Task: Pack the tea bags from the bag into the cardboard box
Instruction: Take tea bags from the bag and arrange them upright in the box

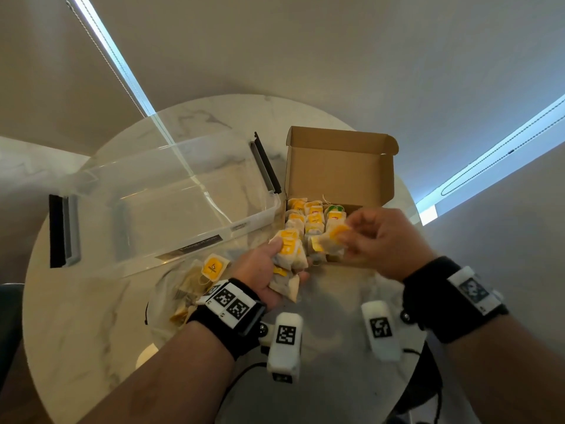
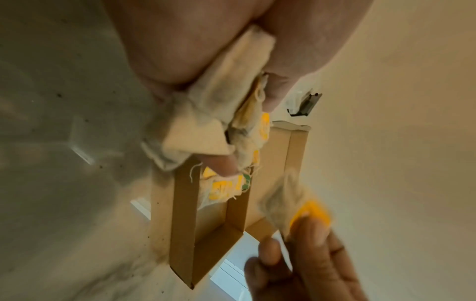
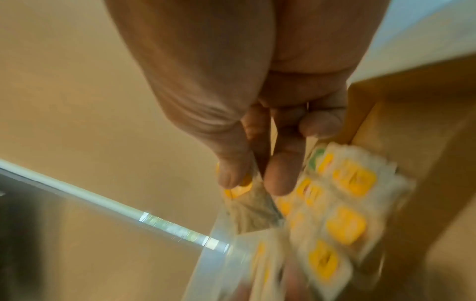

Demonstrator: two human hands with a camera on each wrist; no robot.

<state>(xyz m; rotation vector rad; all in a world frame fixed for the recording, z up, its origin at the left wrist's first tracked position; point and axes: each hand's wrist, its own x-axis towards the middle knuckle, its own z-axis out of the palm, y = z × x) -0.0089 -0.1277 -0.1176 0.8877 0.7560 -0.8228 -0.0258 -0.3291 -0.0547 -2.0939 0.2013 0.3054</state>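
The cardboard box [image 1: 336, 179] sits open on the counter [image 1: 91, 316] at about one o'clock from the person, lid flap up, and its near part already holds packed rows of tea bags [image 1: 312, 217]; the far part looks unfilled in the left wrist view. The left hand [image 1: 266, 273] holds a bunch of tea bags [image 1: 289, 252] just at the box's near left corner, its fingers curled round them. The right hand [image 1: 382, 240] pinches a single tea bag [image 1: 331, 240] by its yellow tag over the box's near edge, other fingers loose. At about nine o'clock from the wrists, the clear bag [image 1: 171, 289] still has some tea bags in it. I'd judge the packing is perhaps halfway: the handful and the bag's remainder are left. A clear plastic tub [image 1: 171, 197] stands at eleven o'clock.
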